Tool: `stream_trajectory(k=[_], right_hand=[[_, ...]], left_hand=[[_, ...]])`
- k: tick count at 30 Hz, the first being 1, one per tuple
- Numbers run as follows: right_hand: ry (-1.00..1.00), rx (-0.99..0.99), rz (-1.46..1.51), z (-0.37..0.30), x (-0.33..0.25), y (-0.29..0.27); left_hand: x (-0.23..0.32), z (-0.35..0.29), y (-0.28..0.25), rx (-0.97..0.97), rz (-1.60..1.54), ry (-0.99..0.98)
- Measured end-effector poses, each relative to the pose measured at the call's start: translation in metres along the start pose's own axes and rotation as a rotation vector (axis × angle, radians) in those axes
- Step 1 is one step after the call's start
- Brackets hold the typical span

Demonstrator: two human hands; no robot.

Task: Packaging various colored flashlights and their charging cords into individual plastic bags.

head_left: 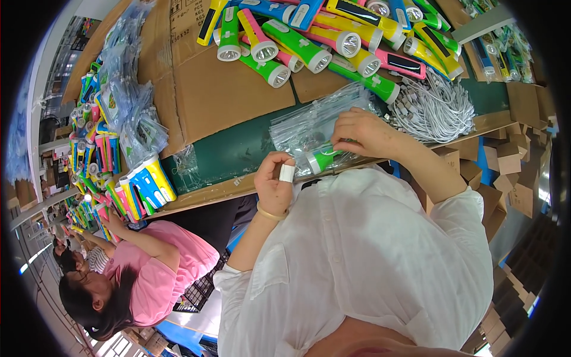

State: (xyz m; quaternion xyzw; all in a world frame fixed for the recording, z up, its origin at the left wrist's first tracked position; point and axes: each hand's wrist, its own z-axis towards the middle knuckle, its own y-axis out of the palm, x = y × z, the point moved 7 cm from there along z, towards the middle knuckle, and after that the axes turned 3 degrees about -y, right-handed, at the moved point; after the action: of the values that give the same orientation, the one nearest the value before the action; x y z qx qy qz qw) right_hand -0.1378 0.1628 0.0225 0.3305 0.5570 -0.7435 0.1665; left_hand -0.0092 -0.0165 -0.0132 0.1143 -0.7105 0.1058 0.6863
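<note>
A green flashlight [324, 159] with a pale head lies at the table's front edge between my hands, inside or under a clear plastic bag [304, 168]; which one I cannot tell. My left hand [276, 183] is beside its head, fingers curled in. Against that thumb shows a small white piece [286, 172], either wrapped round it or held. At the flashlight's other end, my right hand [364, 134] is bent, its fingertips closed on the bag's film. More clear plastic bags [297, 124] lie flat just beyond my hands.
Green, yellow, pink and blue flashlights [297, 44] are heaped on cardboard [220, 89] at the far side. Coiled white cables [437, 110] lie right of my right hand. Filled bags [122, 95] and more flashlights [148, 184] stand left. A person in pink [160, 262] works there.
</note>
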Motion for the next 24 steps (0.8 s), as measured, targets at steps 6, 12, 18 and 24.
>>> stream_trajectory(k=[6, 12, 18, 24], right_hand=[[-0.034, -0.001, -0.042, 0.004, -0.024, -0.003], [0.082, -0.027, -0.092, -0.009, 0.009, 0.004], [0.136, 0.013, 0.001, -0.026, 0.020, -0.017], [0.115, 0.056, 0.005, -0.025, 0.008, -0.018]], left_hand=[[-0.020, 0.004, 0.009, -0.084, -0.072, -0.141], [-0.011, 0.003, 0.014, -0.107, 0.221, -0.044], [-0.024, 0.006, 0.007, -0.053, 0.044, -0.184], [0.050, 0.027, 0.043, -0.150, 0.790, 0.457]])
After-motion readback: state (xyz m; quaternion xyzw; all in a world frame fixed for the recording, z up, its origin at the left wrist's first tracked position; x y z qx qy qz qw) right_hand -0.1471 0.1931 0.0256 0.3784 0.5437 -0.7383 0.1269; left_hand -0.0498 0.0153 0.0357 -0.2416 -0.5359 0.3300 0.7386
